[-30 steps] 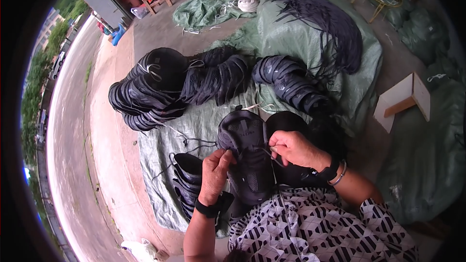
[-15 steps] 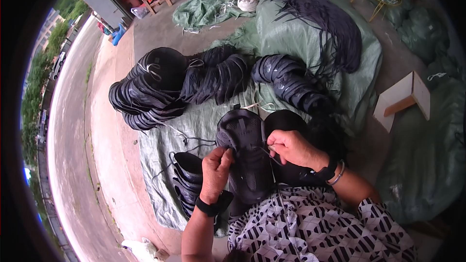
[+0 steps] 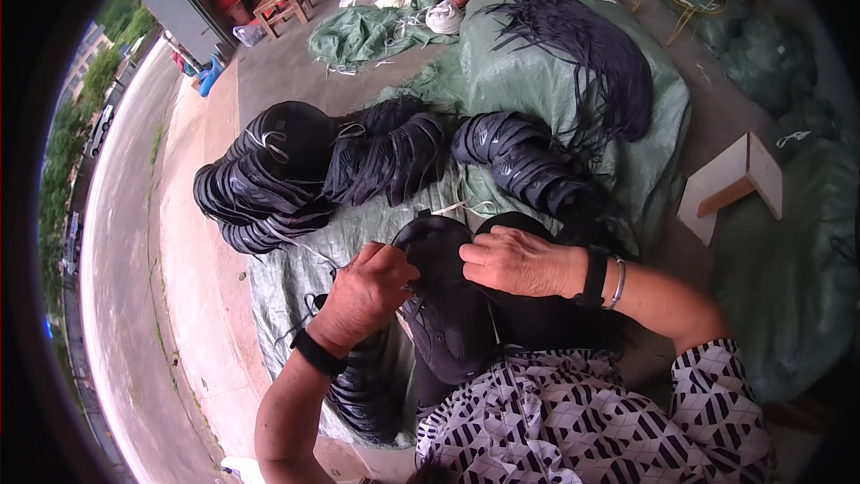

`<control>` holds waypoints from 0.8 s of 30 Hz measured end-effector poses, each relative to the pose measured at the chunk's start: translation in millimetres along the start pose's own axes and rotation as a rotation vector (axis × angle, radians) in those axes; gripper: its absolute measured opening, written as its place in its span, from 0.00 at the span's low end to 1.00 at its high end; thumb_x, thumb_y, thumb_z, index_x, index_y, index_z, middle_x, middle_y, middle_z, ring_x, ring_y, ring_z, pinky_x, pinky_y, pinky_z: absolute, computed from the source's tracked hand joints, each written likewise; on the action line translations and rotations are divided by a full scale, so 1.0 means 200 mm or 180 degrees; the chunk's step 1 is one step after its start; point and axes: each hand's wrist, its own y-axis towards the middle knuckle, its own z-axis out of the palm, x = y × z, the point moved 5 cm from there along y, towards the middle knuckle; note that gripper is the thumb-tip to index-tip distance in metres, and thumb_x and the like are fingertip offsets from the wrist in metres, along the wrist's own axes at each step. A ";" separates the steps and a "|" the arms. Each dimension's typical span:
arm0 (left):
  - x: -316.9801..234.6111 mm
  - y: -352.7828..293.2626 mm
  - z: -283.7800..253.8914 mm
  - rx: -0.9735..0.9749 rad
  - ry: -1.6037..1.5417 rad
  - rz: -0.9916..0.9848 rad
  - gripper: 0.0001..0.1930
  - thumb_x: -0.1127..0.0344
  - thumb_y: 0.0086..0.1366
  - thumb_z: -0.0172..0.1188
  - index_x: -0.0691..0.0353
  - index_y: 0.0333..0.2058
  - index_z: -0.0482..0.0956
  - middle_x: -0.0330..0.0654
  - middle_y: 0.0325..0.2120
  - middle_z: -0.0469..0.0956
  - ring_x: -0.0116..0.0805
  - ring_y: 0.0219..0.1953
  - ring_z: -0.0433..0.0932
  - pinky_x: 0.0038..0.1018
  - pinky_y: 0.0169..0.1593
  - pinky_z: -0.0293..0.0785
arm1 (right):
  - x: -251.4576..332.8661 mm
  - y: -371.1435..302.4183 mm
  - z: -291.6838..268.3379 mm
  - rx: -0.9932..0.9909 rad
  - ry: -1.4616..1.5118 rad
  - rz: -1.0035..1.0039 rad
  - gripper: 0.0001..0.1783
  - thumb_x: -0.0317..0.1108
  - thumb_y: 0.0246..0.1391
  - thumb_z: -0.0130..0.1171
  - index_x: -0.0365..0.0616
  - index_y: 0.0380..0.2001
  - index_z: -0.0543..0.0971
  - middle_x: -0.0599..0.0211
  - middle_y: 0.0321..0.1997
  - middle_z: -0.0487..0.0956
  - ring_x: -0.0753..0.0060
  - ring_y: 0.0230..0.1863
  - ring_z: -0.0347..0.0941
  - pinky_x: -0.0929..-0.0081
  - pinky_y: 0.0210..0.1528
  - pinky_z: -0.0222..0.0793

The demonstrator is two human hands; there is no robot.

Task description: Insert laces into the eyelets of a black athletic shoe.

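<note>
Both hands, left hand (image 3: 365, 294) and right hand (image 3: 515, 260), grasp a black shoe upper (image 3: 443, 305) above a green tarp (image 3: 546, 72) on concrete

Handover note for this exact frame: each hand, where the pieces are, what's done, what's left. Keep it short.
Left hand: closed on the near edge of the black shoe upper in the lap.
Right hand: fingers pressed on the same upper's top edge.
Done, by the look of it: tied bundles of black uppers on the green tarp.
Left: the piece in hand; likely the loose stack by the left wrist.
A heap of black laces lies farther out.
</note>
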 end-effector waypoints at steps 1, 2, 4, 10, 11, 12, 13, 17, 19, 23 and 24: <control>0.00 0.00 0.01 0.0164 0.0158 0.0236 0.15 0.71 0.38 0.69 0.56 0.28 0.77 0.36 0.31 0.72 0.39 0.37 0.73 0.32 0.39 0.76 | -0.01 0.01 -0.01 -0.0001 -0.0018 0.0021 0.03 0.29 0.42 0.55 0.42 0.24 0.74 0.66 0.34 0.69 0.67 0.34 0.72 0.73 0.34 0.70; 0.00 0.01 0.02 0.0330 0.0317 0.0471 0.14 0.70 0.38 0.68 0.55 0.28 0.77 0.35 0.30 0.71 0.37 0.35 0.73 0.31 0.36 0.76 | -0.04 0.01 0.01 0.0344 0.0329 0.0413 0.04 0.29 0.43 0.56 0.41 0.24 0.75 0.64 0.34 0.70 0.65 0.35 0.73 0.70 0.35 0.70; -0.02 0.00 0.03 0.0382 0.0418 0.0624 0.11 0.64 0.44 0.64 0.54 0.29 0.74 0.35 0.26 0.67 0.35 0.33 0.72 0.27 0.38 0.74 | -0.10 0.01 0.03 0.0673 0.0674 0.0828 0.05 0.29 0.44 0.57 0.39 0.23 0.76 0.62 0.34 0.71 0.62 0.35 0.74 0.68 0.35 0.71; -0.05 0.00 0.05 0.0129 0.0730 0.1199 0.13 0.67 0.46 0.61 0.56 0.33 0.75 0.37 0.29 0.68 0.35 0.34 0.73 0.30 0.41 0.74 | -0.07 0.05 0.05 0.0661 0.0729 0.1163 0.10 0.33 0.46 0.61 0.36 0.22 0.79 0.55 0.34 0.73 0.53 0.34 0.76 0.60 0.37 0.71; -0.05 -0.02 0.07 0.0049 0.0548 0.1296 0.15 0.70 0.45 0.60 0.57 0.36 0.75 0.38 0.30 0.70 0.37 0.35 0.73 0.32 0.42 0.74 | -0.07 0.05 0.04 0.0505 0.0875 0.1182 0.09 0.32 0.45 0.61 0.36 0.21 0.78 0.55 0.33 0.72 0.54 0.33 0.75 0.59 0.36 0.70; -0.06 -0.02 0.07 0.0053 0.0552 0.1304 0.15 0.70 0.45 0.60 0.57 0.36 0.75 0.38 0.30 0.70 0.37 0.35 0.73 0.32 0.42 0.74 | -0.07 0.05 0.04 0.0496 0.0874 0.1186 0.09 0.32 0.45 0.61 0.36 0.21 0.78 0.55 0.33 0.72 0.54 0.33 0.75 0.59 0.36 0.70; -0.06 -0.01 0.07 0.0036 0.0420 0.1154 0.17 0.72 0.45 0.60 0.58 0.37 0.76 0.38 0.30 0.70 0.38 0.35 0.73 0.33 0.42 0.74 | -0.06 0.05 0.05 0.0548 0.0887 0.1272 0.07 0.30 0.45 0.60 0.36 0.21 0.78 0.55 0.33 0.72 0.54 0.33 0.75 0.59 0.36 0.71; -0.03 0.02 0.08 0.0173 -0.0457 0.0250 0.21 0.76 0.43 0.57 0.58 0.41 0.76 0.40 0.29 0.71 0.42 0.34 0.72 0.36 0.41 0.72 | -0.09 0.06 0.10 -0.0095 0.1438 0.1418 0.06 0.29 0.47 0.59 0.37 0.25 0.76 0.57 0.32 0.72 0.58 0.33 0.76 0.63 0.35 0.70; -0.05 0.06 0.07 0.0307 -0.0670 -0.0011 0.21 0.74 0.43 0.58 0.56 0.41 0.76 0.40 0.29 0.71 0.42 0.35 0.72 0.37 0.41 0.71 | -0.19 0.05 0.02 -0.0573 0.3506 0.1999 0.09 0.33 0.54 0.58 0.37 0.29 0.74 0.64 0.30 0.75 0.73 0.36 0.75 0.72 0.36 0.69; -0.14 0.15 0.17 0.0699 -0.0195 -0.0289 0.16 0.67 0.47 0.62 0.48 0.39 0.77 0.36 0.29 0.72 0.38 0.39 0.72 0.38 0.47 0.63 | -0.38 0.04 -0.06 -0.2530 0.5277 0.1906 0.11 0.38 0.62 0.48 0.42 0.33 0.73 0.68 0.27 0.76 0.78 0.25 0.71 0.78 0.29 0.68; -0.15 0.17 0.18 0.0869 0.0051 -0.0250 0.14 0.65 0.48 0.63 0.47 0.37 0.77 0.35 0.30 0.73 0.37 0.40 0.72 0.38 0.49 0.61 | -0.35 0.03 -0.05 -0.2096 0.6122 0.1656 0.11 0.39 0.63 0.46 0.43 0.35 0.73 0.67 0.27 0.75 0.79 0.23 0.70 0.80 0.27 0.67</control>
